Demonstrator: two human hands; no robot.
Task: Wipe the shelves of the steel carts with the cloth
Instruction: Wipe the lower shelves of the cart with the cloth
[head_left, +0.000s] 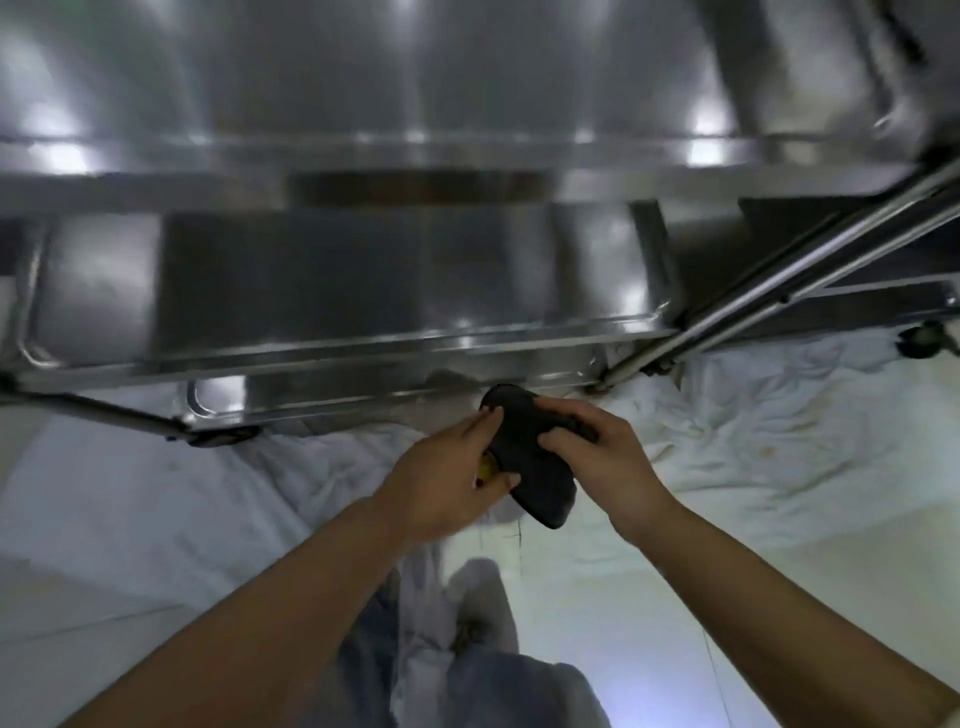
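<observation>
Cart (467, 130) fills upper view, steel shelves stacked, lower shelf (363, 280) just ahead of your hands. White sheet (753, 431) crumpled on floor under cart. Your left hand (447, 478) and right hand (608, 457) both grip dark cloth (524, 457), folded, held above sheet, near bottom shelf edge, not touching steel. Small yellow patch under left fingers, unclear what.

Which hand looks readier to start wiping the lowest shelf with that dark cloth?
Probably the right hand. It grips the dark cloth over the top, nearer the lowest shelf; the left hand only pinches its side. It is a close call, since both hold it.
</observation>
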